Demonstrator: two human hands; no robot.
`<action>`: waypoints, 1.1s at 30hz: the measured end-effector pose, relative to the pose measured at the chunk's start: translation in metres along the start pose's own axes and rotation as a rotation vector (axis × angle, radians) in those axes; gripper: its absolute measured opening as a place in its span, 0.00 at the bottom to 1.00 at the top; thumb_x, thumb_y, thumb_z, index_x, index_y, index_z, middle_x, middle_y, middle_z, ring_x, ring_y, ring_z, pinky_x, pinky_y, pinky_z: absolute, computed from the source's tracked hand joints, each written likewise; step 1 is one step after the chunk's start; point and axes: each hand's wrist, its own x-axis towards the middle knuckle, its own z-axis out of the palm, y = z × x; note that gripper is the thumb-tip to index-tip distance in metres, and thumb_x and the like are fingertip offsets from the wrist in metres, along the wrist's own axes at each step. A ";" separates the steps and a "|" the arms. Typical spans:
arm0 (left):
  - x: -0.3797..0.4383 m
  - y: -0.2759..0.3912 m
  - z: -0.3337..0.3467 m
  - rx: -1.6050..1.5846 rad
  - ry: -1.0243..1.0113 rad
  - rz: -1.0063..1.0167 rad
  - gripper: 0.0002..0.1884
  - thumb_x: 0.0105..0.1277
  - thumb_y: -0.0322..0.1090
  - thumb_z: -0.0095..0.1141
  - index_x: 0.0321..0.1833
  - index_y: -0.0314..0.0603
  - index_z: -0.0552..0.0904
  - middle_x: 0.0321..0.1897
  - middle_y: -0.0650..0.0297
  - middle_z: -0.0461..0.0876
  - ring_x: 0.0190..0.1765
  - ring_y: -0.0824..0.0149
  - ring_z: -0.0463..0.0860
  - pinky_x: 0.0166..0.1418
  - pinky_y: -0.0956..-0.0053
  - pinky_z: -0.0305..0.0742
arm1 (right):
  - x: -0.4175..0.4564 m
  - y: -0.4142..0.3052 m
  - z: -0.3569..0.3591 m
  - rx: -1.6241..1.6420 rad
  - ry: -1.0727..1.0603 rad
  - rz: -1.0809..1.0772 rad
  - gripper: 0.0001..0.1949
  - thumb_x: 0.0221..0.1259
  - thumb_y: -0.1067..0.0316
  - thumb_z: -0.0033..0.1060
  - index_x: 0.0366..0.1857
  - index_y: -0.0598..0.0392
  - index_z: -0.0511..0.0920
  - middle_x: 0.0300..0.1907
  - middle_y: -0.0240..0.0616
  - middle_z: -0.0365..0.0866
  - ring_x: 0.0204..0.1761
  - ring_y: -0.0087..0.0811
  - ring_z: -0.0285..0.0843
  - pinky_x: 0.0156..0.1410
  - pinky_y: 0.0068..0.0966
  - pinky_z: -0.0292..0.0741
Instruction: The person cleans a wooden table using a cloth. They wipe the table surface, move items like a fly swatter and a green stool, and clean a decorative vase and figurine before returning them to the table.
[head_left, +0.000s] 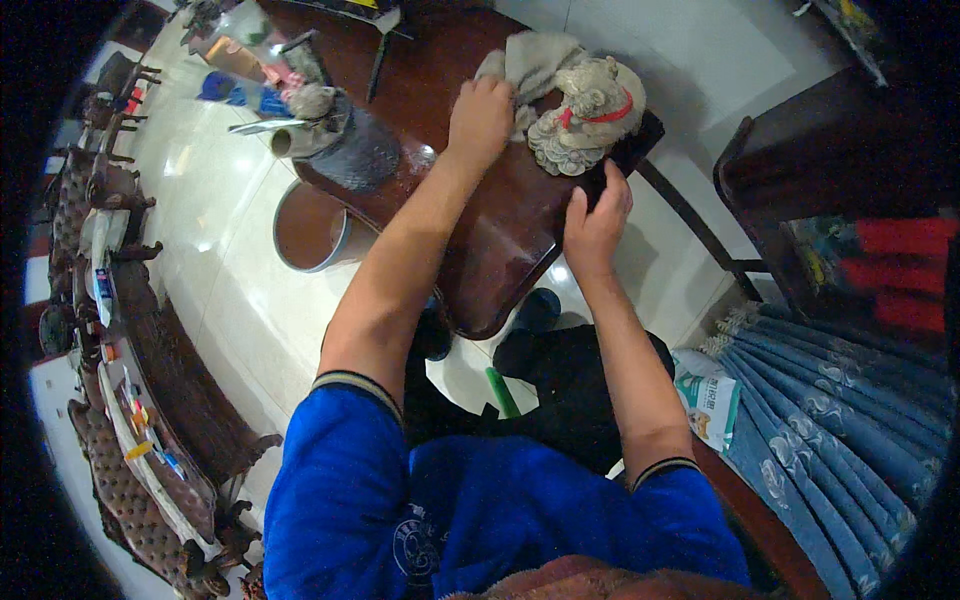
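A pale stone-like figurine (581, 124) with a red cord around it rests near the right end of a dark, glossy wooden table (499, 240). Beside it, on the left, lies a bunched grey cloth (544, 64). My left hand (484, 120) holds the lower left part of this cloth against the tabletop, its fingertips partly hidden in the folds. Just below the figurine, at the table's right edge, is my right hand (600, 217), thumb and fingers apart. Whether its fingertips touch the figurine's base cannot be made out.
A dark textured pot (356, 150) stands on the table's left side, beside cluttered items. Below that side sits a round bin (307, 229) on the tiled floor. Blue curtains (817, 420) hang at right, near a dark cabinet (832, 150). Tufted wooden seats (142, 517) line the left.
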 end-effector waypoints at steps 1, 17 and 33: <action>-0.013 0.001 -0.012 -0.041 0.006 -0.004 0.12 0.70 0.29 0.58 0.54 0.41 0.85 0.51 0.51 0.86 0.57 0.43 0.83 0.62 0.51 0.80 | -0.005 -0.009 -0.009 0.032 -0.015 0.005 0.33 0.69 0.68 0.62 0.77 0.65 0.65 0.74 0.58 0.70 0.76 0.58 0.65 0.83 0.50 0.59; -0.122 0.015 -0.160 -0.603 -0.106 -0.234 0.21 0.78 0.34 0.57 0.70 0.37 0.78 0.64 0.43 0.84 0.68 0.40 0.81 0.74 0.54 0.75 | 0.063 -0.127 0.081 -0.402 -0.438 -0.303 0.38 0.57 0.66 0.74 0.75 0.58 0.68 0.74 0.60 0.70 0.75 0.67 0.67 0.77 0.60 0.68; 0.018 0.005 -0.088 -0.958 0.071 -0.595 0.38 0.72 0.30 0.62 0.82 0.29 0.60 0.73 0.33 0.73 0.76 0.34 0.73 0.79 0.51 0.68 | 0.279 -0.178 0.103 -0.489 -0.961 -0.085 0.25 0.70 0.52 0.60 0.62 0.61 0.82 0.57 0.59 0.88 0.57 0.56 0.88 0.65 0.49 0.83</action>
